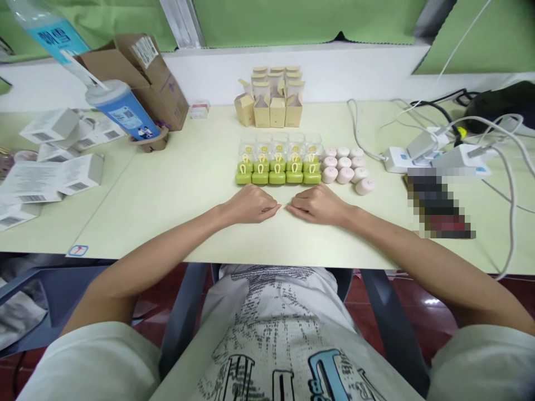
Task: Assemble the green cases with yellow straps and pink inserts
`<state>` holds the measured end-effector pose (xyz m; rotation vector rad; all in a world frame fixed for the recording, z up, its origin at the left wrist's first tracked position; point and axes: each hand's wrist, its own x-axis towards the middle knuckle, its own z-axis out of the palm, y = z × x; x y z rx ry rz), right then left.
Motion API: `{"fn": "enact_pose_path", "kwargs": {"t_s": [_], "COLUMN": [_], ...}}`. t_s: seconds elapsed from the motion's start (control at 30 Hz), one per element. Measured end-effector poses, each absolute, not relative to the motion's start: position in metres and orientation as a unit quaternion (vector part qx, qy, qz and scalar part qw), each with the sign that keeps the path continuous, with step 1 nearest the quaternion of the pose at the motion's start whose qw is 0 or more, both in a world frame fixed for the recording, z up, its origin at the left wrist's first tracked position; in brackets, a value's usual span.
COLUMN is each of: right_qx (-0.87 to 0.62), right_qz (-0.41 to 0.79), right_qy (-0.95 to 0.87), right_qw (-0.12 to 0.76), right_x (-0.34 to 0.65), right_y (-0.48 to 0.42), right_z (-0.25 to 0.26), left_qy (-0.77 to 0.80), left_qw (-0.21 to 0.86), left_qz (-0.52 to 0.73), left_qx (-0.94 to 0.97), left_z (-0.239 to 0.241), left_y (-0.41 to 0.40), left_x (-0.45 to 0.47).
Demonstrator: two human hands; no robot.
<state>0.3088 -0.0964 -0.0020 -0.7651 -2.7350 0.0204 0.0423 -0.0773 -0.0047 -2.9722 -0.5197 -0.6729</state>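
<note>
My left hand [253, 204] rests on the table as a closed fist, its thumb side turned toward the other hand. Just to its right, my right hand [318, 204] is also closed in a fist, with a small gap between the two. Nothing shows in either. Right behind them stand rows of small green pieces [277, 177] with pale loops on top, and clear plastic covers [280, 139] behind these. Beside the green pieces, to the right, are several small pale pink and white rounded pieces [345, 175], one set slightly apart at the front.
Small open cream cartons [270, 114] stand grouped at the back. On the left are white boxes [35, 181], a blue-labelled bottle [129, 114] and a brown cardboard box [161, 86]. A power strip [399, 160], white cables and a pixelated dark flat object [438, 206] lie right.
</note>
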Motion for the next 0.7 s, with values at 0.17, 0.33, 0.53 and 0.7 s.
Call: {"fn": "enact_pose_path", "kwargs": {"t_s": [0.17,0.33,0.53,0.7], "right_qx": [-0.360,-0.691,-0.763,-0.730], "right_qz": [-0.110,-0.192,0.058,0.141], "right_qy": [-0.919,-0.668,-0.640,-0.666], "right_qw": [0.112,0.198,0.061,0.053], "right_x": [0.323,0.383,0.427,0.419], "right_y": [-0.112,-0.158,-0.142,-0.120], "right_z": [0.040,0.097,0.085,0.069], "left_qy": [-0.193,-0.409,-0.431,-0.388], "left_qw": [0.201,0.156,0.047,0.068], "left_qz": [-0.256,-0.284,-0.199,-0.159], "left_qx": [-0.925,-0.853,-0.879,-0.905], "left_z": [0.018,0.033,0.026,0.027], "left_y": [-0.081,-0.088,-0.070,-0.062], "left_x": [0.025,-0.019,-0.034,-0.027]}}
